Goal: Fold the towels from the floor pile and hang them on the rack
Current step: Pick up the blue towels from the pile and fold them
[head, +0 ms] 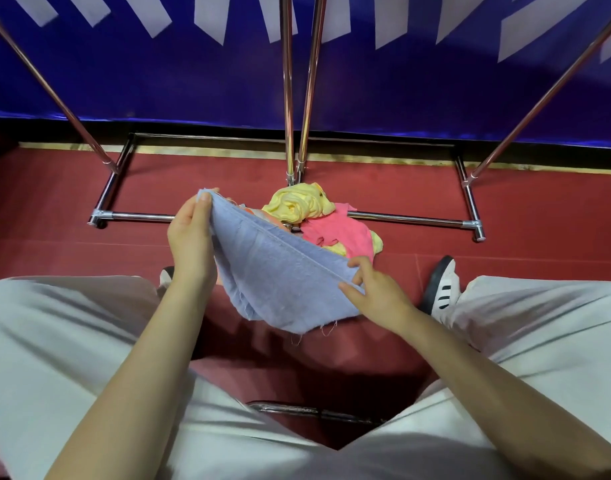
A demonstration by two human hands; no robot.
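Both hands hold a blue towel (279, 271) above the floor: left hand (191, 237) with fingers pinched on its far corner, right hand (376, 289) with fingers gripping the near edge. Beyond them lies the pile (317, 220), against the rack (290, 161).

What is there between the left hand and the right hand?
In the head view, the blue towel spans the gap: the left hand pinches its far corner and the right hand its near one, folded edge stretched between.
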